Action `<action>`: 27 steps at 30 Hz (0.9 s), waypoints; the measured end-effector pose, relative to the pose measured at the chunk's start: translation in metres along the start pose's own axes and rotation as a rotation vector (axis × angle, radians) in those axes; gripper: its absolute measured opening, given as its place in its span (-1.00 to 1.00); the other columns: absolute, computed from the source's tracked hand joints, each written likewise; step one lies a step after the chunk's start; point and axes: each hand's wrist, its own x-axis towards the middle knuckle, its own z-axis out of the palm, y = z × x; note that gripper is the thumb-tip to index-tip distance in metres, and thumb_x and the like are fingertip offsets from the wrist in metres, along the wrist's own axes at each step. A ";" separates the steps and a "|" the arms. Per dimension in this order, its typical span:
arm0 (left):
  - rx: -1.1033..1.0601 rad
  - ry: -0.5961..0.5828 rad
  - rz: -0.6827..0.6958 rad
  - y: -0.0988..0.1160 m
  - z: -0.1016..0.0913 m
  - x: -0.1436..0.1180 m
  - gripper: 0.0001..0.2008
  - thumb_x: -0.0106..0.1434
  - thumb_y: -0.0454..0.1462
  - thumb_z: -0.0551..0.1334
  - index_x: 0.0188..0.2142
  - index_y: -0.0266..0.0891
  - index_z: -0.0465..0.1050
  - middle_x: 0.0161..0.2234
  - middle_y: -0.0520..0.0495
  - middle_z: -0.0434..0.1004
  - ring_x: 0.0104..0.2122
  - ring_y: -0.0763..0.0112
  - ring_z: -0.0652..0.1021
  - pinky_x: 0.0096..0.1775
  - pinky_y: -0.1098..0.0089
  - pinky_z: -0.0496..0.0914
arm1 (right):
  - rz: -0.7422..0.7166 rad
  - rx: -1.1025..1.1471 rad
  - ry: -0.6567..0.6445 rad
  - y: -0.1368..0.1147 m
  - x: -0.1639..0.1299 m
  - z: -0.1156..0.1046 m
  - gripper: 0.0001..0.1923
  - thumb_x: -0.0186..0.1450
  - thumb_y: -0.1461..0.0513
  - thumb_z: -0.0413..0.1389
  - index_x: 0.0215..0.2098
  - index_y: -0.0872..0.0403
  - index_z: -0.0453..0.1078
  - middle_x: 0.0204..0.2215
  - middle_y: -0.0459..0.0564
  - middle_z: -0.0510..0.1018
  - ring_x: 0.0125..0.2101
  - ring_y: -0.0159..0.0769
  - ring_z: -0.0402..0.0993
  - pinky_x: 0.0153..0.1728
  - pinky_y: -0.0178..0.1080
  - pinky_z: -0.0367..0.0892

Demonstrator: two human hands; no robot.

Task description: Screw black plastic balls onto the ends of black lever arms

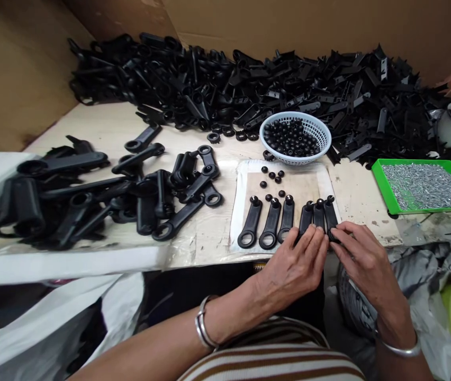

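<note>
A row of black plastic crank arms lies on a pale square pad, their ring ends toward me and a small shiny metal piece at each far end. My left hand has its fingers pressed together over the near ends of the right-hand arms and hides their rings. At the rightmost crank arm, my right hand pinches the near end between thumb and fingers. Several small round black knobs sit on the pad beyond the row.
A light blue basket of black knobs stands behind the pad. To the right is a green tray of small metal pins. Loose crank arms are heaped at left. Black plastic parts pile along the cardboard back wall.
</note>
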 end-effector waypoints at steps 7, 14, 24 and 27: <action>-0.029 0.013 0.033 0.003 -0.006 -0.006 -0.70 0.36 -0.43 0.06 0.02 -0.46 0.44 0.03 -0.37 0.52 0.01 0.08 0.53 -0.02 0.10 0.38 | 0.029 -0.024 -0.033 -0.008 -0.011 -0.001 -0.75 0.34 0.36 0.08 -0.01 0.12 0.37 -0.12 0.12 0.48 -0.08 -0.18 0.43 -0.03 -0.09 0.46; -0.107 0.034 0.001 -0.001 -0.002 -0.009 -0.67 0.40 -0.42 -0.01 0.03 -0.41 0.44 0.07 -0.29 0.50 0.09 0.14 0.49 0.00 0.14 0.38 | 0.079 0.030 -0.003 -0.007 -0.015 0.001 -0.73 0.34 0.34 0.07 0.00 0.05 0.38 -0.13 0.10 0.52 -0.08 -0.18 0.47 -0.05 -0.09 0.48; -0.107 0.000 -0.015 0.008 0.014 -0.003 -0.52 0.43 -0.21 0.09 0.25 -0.45 0.21 0.29 -0.28 0.21 0.29 0.10 0.26 0.27 0.08 0.13 | 0.124 0.100 0.044 -0.001 -0.019 -0.003 -0.70 0.34 0.34 0.08 0.03 0.03 0.35 -0.10 0.07 0.56 -0.07 -0.24 0.52 -0.02 -0.17 0.48; -0.147 -0.077 0.003 0.009 0.016 0.001 -0.50 0.42 -0.25 0.08 0.29 -0.40 0.13 0.32 -0.24 0.15 0.31 0.14 0.22 0.28 0.11 0.12 | 0.208 0.118 0.149 0.009 -0.027 -0.017 -0.72 0.32 0.29 0.13 0.00 0.00 0.39 -0.14 0.03 0.58 -0.15 -0.23 0.55 -0.04 -0.13 0.47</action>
